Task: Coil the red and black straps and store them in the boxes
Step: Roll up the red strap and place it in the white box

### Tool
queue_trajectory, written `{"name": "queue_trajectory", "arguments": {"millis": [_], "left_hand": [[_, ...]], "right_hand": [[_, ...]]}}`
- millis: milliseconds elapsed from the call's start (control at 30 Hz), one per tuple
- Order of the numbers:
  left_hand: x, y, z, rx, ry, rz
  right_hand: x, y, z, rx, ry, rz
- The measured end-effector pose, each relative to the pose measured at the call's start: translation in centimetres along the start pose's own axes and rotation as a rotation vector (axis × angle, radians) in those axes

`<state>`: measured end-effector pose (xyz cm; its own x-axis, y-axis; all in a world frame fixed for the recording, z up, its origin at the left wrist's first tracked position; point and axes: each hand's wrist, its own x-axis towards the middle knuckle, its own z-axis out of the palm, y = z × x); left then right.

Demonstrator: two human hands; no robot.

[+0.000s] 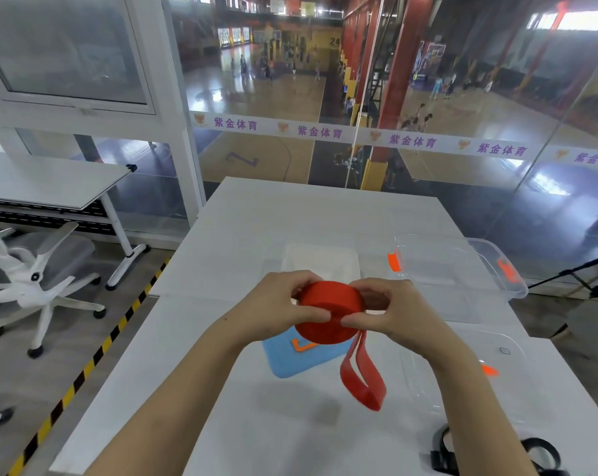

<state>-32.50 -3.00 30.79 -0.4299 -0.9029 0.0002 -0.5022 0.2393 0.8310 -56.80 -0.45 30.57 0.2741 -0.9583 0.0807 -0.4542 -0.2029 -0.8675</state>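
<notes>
1. Red strap (328, 312), wound into a thick coil, is held above the tabletop (242, 407) between both hands.
2. Left hand (280, 304) grips the coil's left side. Right hand (394, 310) pinches its right edge, fingers curled.
3. Loose tail (363, 383) hangs below in a loop, not yet wound.
4. Risk: a slackened grip would likely let the coil spring open, and the dangling tail could snag.
5. Black strap (443, 458) lies uncoiled near right; clear box (521, 290) sits beyond.

Looks like an office overlooking a sports hall: basketball courts (256, 94) through the glass wall (462, 190) at 12 o'clock, swivel chair (43, 269) at 9 o'clock.
</notes>
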Motion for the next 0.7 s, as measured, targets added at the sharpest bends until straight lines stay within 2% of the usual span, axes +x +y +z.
{"name": "queue_trajectory", "arguments": {"millis": [267, 367, 533, 633, 700], "left_hand": [[-0.1, -0.7, 0.3, -0.534, 0.095, 0.001], [-0.1, -1.0, 0.4, -0.644, 0.115, -0.010], [-0.2, -1.8, 0.0, -0.523, 0.029, -0.036], [-0.2, -2.3, -1.1, -0.349, -0.051, -0.060], [-0.3, -1.6, -1.4, -0.229, -0.037, -0.075]], "right_hand": [[-0.4, 1.6, 0.1, 0.246, 0.093, 0.038], [-0.6, 2.1, 0.8, 0.314, 0.132, 0.038], [-0.5, 2.0, 1.3, 0.307, 0.142, 0.027], [-0.3, 1.5, 1.2, 0.177, 0.087, 0.017], [-0.1, 1.1, 1.1, 0.035, 0.036, 0.003]]}}
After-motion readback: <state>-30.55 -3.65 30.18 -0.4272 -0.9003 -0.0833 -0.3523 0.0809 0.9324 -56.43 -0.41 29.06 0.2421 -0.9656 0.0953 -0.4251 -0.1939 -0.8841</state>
